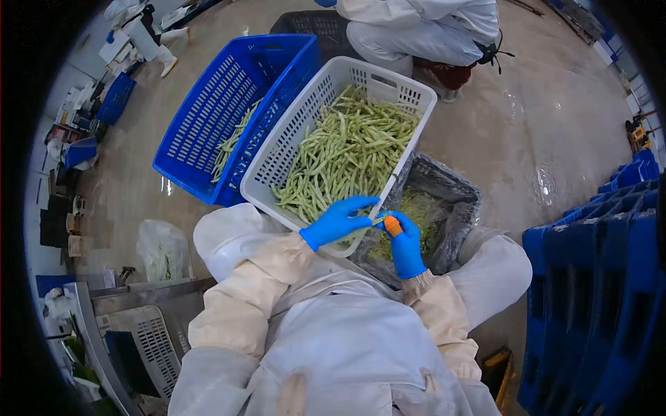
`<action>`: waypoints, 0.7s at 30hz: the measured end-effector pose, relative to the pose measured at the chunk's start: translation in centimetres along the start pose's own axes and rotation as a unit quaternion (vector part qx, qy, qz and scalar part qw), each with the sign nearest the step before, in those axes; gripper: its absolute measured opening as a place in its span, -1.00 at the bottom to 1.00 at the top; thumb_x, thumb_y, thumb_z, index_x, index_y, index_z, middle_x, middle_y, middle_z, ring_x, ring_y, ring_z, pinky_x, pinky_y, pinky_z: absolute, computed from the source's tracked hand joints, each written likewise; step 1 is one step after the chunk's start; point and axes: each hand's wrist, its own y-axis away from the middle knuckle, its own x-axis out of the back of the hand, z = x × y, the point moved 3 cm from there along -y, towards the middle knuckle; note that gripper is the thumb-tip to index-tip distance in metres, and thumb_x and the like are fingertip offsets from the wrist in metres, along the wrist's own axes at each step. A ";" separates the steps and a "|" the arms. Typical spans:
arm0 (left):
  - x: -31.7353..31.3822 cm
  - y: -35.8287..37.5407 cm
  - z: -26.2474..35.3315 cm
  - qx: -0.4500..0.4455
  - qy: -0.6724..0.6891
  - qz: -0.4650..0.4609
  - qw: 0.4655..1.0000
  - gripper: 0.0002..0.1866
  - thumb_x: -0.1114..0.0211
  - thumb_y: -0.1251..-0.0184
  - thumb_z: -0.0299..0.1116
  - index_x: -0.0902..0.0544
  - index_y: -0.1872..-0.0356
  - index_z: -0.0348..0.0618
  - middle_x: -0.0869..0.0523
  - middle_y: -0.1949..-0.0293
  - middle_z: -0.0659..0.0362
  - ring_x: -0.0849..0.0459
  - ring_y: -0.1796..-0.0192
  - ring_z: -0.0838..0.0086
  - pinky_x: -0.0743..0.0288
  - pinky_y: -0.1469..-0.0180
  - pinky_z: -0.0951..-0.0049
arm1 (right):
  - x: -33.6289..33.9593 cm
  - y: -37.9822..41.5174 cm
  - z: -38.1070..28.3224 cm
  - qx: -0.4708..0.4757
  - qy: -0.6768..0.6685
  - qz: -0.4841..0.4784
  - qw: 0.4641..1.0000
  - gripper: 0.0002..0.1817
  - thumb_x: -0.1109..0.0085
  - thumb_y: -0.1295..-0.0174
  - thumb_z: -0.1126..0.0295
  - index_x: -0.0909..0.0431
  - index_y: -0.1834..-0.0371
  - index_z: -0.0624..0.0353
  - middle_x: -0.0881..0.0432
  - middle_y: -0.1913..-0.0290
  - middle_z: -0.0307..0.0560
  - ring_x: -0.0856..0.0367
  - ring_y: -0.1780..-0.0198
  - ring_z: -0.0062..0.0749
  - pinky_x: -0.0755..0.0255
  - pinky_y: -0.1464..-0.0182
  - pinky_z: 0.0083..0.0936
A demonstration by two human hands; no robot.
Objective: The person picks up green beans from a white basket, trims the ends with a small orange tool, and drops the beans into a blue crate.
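Note:
A white slotted basket point(277, 154) holds many green bean pods point(350, 142) in front of my knees. My left hand point(338, 222), in a blue glove, is over the basket's near edge with its fingers closed together; what they pinch is too small to make out. Just right of it, my right hand point(405, 243), also blue-gloved, is wrapped round an orange-handled tool point(393, 226). The tool's tip points toward my left fingertips. Under my right hand is a bin lined with dark plastic point(461, 197), with small green scraps point(416, 215) inside.
A blue slotted basket point(201, 118) with some beans stands left of the white one. Another person in white point(423, 31) sits beyond the baskets. Blue pallets point(596, 277) stand at the right, and a clear bag point(163, 249) lies at the left.

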 end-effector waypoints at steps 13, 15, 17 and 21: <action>-0.9 0.4 -3.1 0.026 0.118 0.070 0.990 -0.88 -0.21 -0.14 -0.52 -0.61 0.31 -0.32 -0.60 0.39 0.24 -0.56 0.40 0.60 -0.43 0.28 0.61 | -0.6 -0.4 0.3 -0.029 0.062 -0.023 0.997 -0.79 -0.01 -0.27 0.38 -0.51 0.18 0.31 -0.59 0.31 -0.13 -0.54 0.25 -0.53 -0.42 0.14 -0.58; -0.3 0.4 -2.6 0.051 0.045 0.023 0.997 -0.88 -0.19 -0.15 -0.51 -0.60 0.29 -0.32 -0.60 0.40 0.24 -0.57 0.35 0.60 -0.44 0.24 0.61 | -1.0 -0.2 -0.3 -0.020 0.060 -0.025 0.998 -0.81 0.00 -0.27 0.40 -0.51 0.21 0.32 -0.58 0.33 -0.14 -0.53 0.25 -0.54 -0.41 0.16 -0.58; -0.4 0.4 -2.6 0.073 -0.028 -0.026 0.997 -0.87 -0.18 -0.17 -0.51 -0.59 0.28 -0.32 -0.60 0.40 0.24 -0.58 0.30 0.60 -0.44 0.20 0.61 | -1.0 0.0 -0.4 -0.084 0.018 -0.035 0.996 -0.79 0.00 -0.26 0.39 -0.52 0.21 0.33 -0.59 0.31 -0.15 -0.54 0.24 -0.54 -0.42 0.14 -0.59; -1.4 0.9 -2.5 0.080 0.149 0.003 0.986 -0.89 -0.17 -0.18 -0.50 -0.59 0.30 -0.32 -0.58 0.42 0.26 -0.56 0.32 0.62 -0.43 0.20 0.62 | -0.7 -0.2 0.6 -0.094 -0.070 -0.027 0.993 -0.78 0.00 -0.27 0.39 -0.52 0.20 0.33 -0.59 0.30 -0.15 -0.54 0.24 -0.55 -0.42 0.12 -0.59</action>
